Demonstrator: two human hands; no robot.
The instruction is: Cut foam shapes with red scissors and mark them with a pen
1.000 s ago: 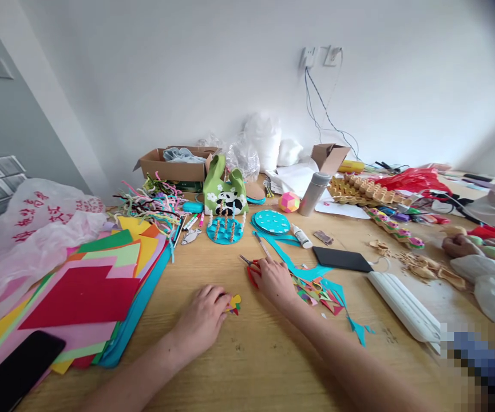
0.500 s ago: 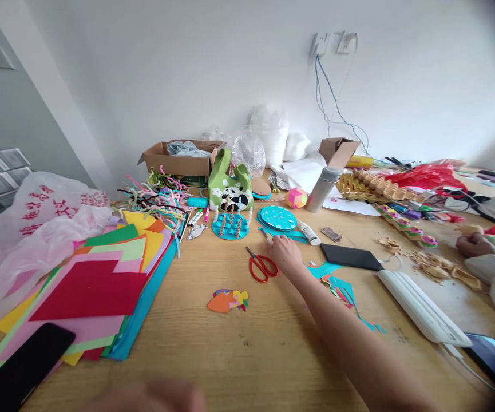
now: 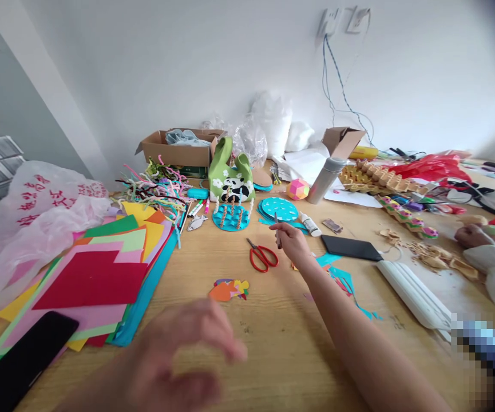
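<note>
My right hand [image 3: 293, 243] is closed round a slim, dark pen [image 3: 278, 233], held nearly upright above the table beyond the scissors. Red-handled scissors [image 3: 263, 257] lie just left of that hand. Low in the view, my left hand [image 3: 182, 349] is blurred, with curved fingers apart from the thumb and nothing between them. Past it sits a small pile of colored paper cutouts [image 3: 229, 289], orange on top. Beyond my right hand lie a blue dotted disc [image 3: 279, 209] and a white glue bottle [image 3: 311, 225].
Colored sheets [image 3: 92, 280] and a black phone [image 3: 28, 360] cover the left side. At the back stand a blue round piece with twisted posts [image 3: 232, 218], a green panda bag [image 3: 230, 177] and a grey bottle [image 3: 327, 180]. A white power strip [image 3: 414, 292] lies at right.
My left hand has risen into view from the bottom edge. My right hand has moved slightly right, and the pen in it has turned more upright. The view has tilted a little.
</note>
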